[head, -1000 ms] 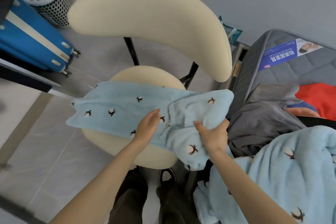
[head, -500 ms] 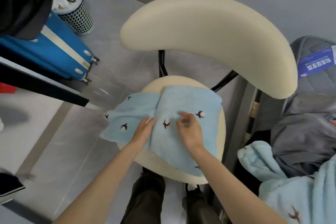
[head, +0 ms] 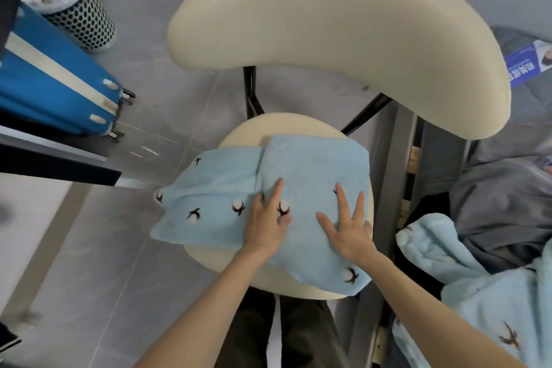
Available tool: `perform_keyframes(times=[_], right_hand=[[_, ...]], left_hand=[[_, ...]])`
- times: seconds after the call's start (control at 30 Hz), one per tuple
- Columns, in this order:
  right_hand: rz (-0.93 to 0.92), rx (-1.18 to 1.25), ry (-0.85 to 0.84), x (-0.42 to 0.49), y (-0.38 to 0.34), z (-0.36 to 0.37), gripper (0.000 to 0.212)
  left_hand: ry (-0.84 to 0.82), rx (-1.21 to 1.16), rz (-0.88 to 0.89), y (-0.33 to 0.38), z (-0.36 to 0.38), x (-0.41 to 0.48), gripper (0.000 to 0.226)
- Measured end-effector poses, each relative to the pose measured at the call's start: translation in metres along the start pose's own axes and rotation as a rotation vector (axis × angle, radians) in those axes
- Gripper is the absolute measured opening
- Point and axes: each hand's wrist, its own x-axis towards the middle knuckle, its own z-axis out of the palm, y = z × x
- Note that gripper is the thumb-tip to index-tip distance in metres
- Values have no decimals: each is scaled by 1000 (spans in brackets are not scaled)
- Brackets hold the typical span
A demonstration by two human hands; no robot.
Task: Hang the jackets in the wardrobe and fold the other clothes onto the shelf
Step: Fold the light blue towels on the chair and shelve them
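A light blue fleece garment (head: 310,164) with small cotton-flower prints lies folded over on the round cream seat of a chair (head: 209,251). Its left part hangs past the seat's edge. My left hand (head: 265,221) presses flat on the fold's middle with fingers straight. My right hand (head: 348,225) lies flat beside it on the garment's right half, fingers spread. A second blue fleece piece (head: 484,293) with the same print lies on the bed at the lower right.
The chair's curved cream backrest (head: 343,27) arches over the seat. A blue suitcase (head: 50,84) and a perforated bin (head: 77,15) stand on the grey floor at the left. Grey bedding (head: 507,188) covers the bed at the right. A dark shelf edge (head: 56,164) juts in from the left.
The garment's right end was folded over onto the rest on the seat. Both hands went from gripping the cloth to lying flat on it. The view shifted left.
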Motion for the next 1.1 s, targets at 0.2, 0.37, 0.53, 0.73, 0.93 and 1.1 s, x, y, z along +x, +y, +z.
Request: perform_keyframes(times=[0.2,0.37,0.53,0.73,0.93,1.1], right_hand=[[-131,378,198,5,11,-8,86],[9,726,29,17,25,-16,111],[18,675,76,16,10,-25,100],[-136,417,240,-12,-1,-56,96],[-87,329,373,-42,52,-109,95],[-55,268,401,-49,60,-120,98]], left_hand=[[286,236,230,-2,7,-7,71],[118,16,155,-8,20,1,67],[194,-98,35,-10,27,3,62],[129,-261,-36,12,26,-9,59],[-147,-333,-1,74,85,-18,61],[-151,-386,-62,90,107,-17,59]])
